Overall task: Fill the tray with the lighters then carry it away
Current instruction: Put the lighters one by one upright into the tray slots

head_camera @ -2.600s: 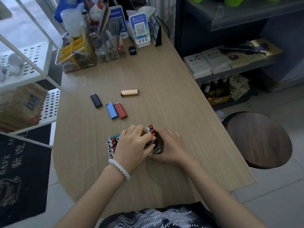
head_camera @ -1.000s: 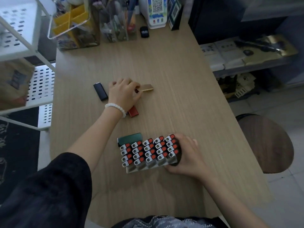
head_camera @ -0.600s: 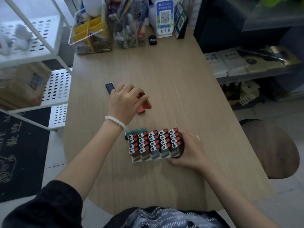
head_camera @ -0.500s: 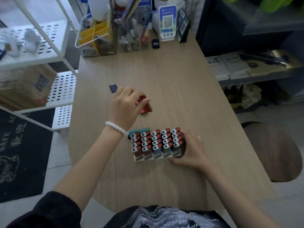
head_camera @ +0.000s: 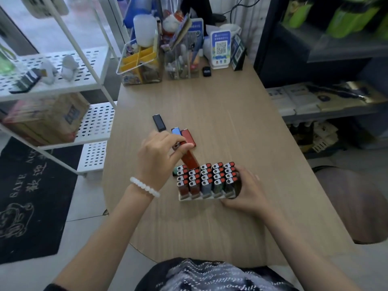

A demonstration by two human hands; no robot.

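A person's view down onto a wooden surface. Little writing can be read: a white and blue stand with a QR code sits at the far edge, well beyond both hands, its small print too blurred to make out. On the floor off to the left, a black doormat shows the word "SAFE" and some Chinese characters.

The left hand, with a white bead bracelet at the wrist, is closed in a pinch on a dark red lighter. Thumb and fingers grip its metal top, and its lower end points down at the far left part of the tray, touching or just above the lighters there.

The right hand is wrapped around the tray's right end, fingers curled against its side, resting on the surface. The tray stands between the two hands, packed with upright lighters in rows, their red and silver tops showing.

Just beyond the left hand lie three loose lighters on the surface: a black lighter, a blue lighter partly hidden by the fingers, and a red lighter beside it.
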